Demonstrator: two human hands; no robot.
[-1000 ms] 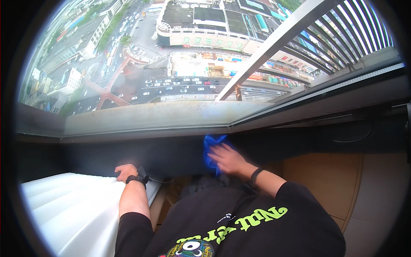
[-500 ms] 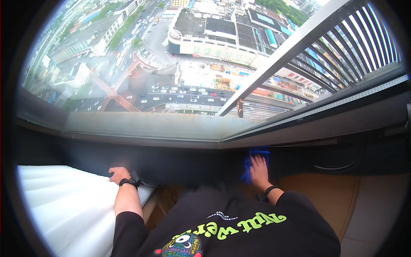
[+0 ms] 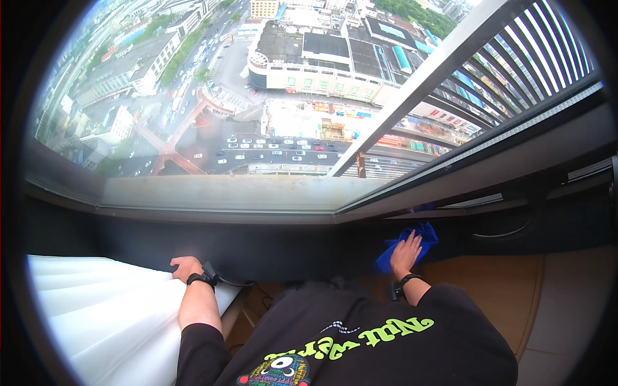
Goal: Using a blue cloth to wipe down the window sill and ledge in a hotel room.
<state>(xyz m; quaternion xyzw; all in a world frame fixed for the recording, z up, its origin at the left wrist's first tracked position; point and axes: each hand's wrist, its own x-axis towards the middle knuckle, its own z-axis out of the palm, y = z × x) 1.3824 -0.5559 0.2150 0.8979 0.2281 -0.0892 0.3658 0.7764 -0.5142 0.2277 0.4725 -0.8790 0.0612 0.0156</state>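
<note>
My right hand (image 3: 405,255) lies over a crumpled blue cloth (image 3: 425,237), pressing it against the dark window sill (image 3: 309,248), with the fingers stretched across the fabric. At the left, my left hand (image 3: 187,266) is closed at the upper edge of a white curtain (image 3: 103,296) that hangs in folds. Its fingertips are partly hidden, but it seems to grip the curtain. Each wrist wears a black band.
Beyond the sill rises a window pane (image 3: 225,193) with a street and buildings far below. A slanting metal frame (image 3: 425,90) and dark slats (image 3: 508,64) stand at the right. Brown wooden panelling (image 3: 483,296) is below the sill.
My right hand has slid the blue cloth to the right along the sill, and the cloth now spreads farther past the fingers. The left hand stays at the curtain's edge.
</note>
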